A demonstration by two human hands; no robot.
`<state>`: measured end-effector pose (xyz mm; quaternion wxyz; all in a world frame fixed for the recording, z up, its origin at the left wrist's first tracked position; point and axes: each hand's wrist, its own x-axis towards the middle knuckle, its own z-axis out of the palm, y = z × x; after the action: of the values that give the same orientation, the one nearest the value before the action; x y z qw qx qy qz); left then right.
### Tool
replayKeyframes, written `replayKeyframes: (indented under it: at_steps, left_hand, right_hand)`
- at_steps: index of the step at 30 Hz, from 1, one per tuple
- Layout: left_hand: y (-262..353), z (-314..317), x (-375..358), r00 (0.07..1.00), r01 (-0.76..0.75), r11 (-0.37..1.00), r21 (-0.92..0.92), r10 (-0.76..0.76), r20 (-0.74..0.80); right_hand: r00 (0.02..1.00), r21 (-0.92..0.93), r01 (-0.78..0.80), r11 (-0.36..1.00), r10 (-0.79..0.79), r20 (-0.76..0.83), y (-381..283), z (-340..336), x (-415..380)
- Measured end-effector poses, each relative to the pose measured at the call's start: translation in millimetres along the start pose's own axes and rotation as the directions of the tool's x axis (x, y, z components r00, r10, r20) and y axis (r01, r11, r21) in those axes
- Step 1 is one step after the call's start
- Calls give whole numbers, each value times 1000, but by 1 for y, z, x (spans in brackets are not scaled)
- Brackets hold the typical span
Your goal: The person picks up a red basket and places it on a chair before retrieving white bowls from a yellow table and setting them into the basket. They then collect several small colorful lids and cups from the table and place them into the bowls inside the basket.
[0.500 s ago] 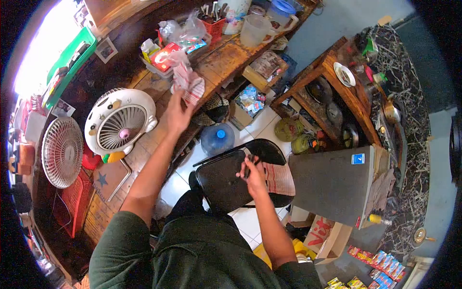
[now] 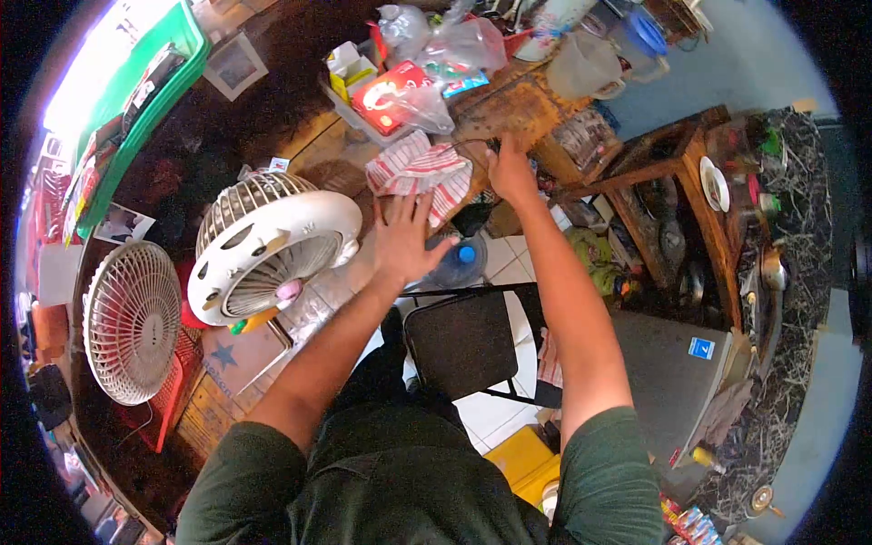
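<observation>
My left hand is open, fingers spread, with its fingertips at the lower edge of a red-and-white striped cloth. The cloth lies crumpled along the front edge of the wooden counter. To the right of the cloth, my right hand is closed at the counter's edge. A thin, dark thing shows at its fingertips, too small to name. Just behind the cloth stands a plastic tub holding a red packet and plastic bags.
A white fan stands left of my left hand, with a round fan grille beside it. Below are a black folding chair and a water jug. Pitchers stand at the back; a grey fridge is at right.
My left hand has let go of the striped cloth, now on the counter. My right hand has moved up from over the chair to the counter's edge. The view has shifted.
</observation>
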<state>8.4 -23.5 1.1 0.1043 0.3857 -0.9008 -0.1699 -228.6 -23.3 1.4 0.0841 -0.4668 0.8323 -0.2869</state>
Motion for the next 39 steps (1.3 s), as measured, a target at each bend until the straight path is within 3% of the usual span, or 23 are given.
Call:
replayKeyframes:
  at_steps: [2,4,8,12,15,17,18,20,21,23,25,28,30,33,34,36,37,38,39]
  left_hand:
    - [0,-2,1,999,-6,1000,-11,7,33]
    - [-1,-3,2,998,3,1000,9,-4,55]
    - [-1,-1,3,1000,-14,999,-33,14,28]
    - [-1,-5,3,999,-27,1000,3,26,39]
    - [3,-6,6,998,-8,1000,-8,9,62]
    - [2,-7,5,995,10,1000,-19,-8,98]
    - [2,-7,6,996,3,1000,7,-3,86]
    - [3,-6,5,997,-13,999,32,11,79]
    - [3,-4,5,999,-16,999,30,14,52]
    - [4,-4,4,999,-17,999,46,15,31]
    - [4,-1,2,1000,-15,999,52,14,23]
    - [9,-7,1,1000,-11,998,54,11,7]
    - [9,-4,-1,1000,15,998,60,-15,-1]
    - [8,-17,-14,981,-103,974,-203,66,-182]
    - [1,-11,-16,918,-247,939,-240,148,-368]
    - [7,-23,-41,901,-311,903,-295,182,-393]
    - [10,-19,-64,917,-188,943,-276,67,-393]
    - [19,-22,-86,912,-185,918,-351,27,-409]
    - [31,-26,-113,927,-141,915,-377,-12,-374]
  right_hand:
    - [998,-64,56,996,-58,-24,4,8,21]
    - [970,-244,203,948,-161,181,10,8,42]
    - [916,-285,399,872,-365,166,5,6,67]
    - [916,-172,376,911,-337,217,9,17,91]
    - [904,-141,416,898,-393,166,10,20,96]
    - [949,-110,249,962,-220,227,-21,0,80]
    - [950,-106,242,964,-213,227,-16,2,72]
    - [900,-100,419,903,-427,-88,-5,0,56]
    - [901,-105,415,904,-424,-91,-8,-8,39]
    - [932,80,295,952,-268,-243,-23,-31,-19]
    - [960,218,180,959,-123,-253,-21,-46,-88]
    - [962,303,-113,946,181,-206,8,-42,-214]
    - [962,380,-195,904,251,-104,15,-46,-285]
    - [958,457,-241,856,284,-27,10,-78,-350]
    - [964,495,-221,840,265,-20,9,-93,-361]
    - [985,411,-152,899,173,-14,12,-126,-378]
    - [993,341,-92,935,111,-37,14,-142,-385]
    - [993,341,-92,936,111,-36,23,-152,-395]
    - [991,429,-116,896,135,-16,31,-158,-403]
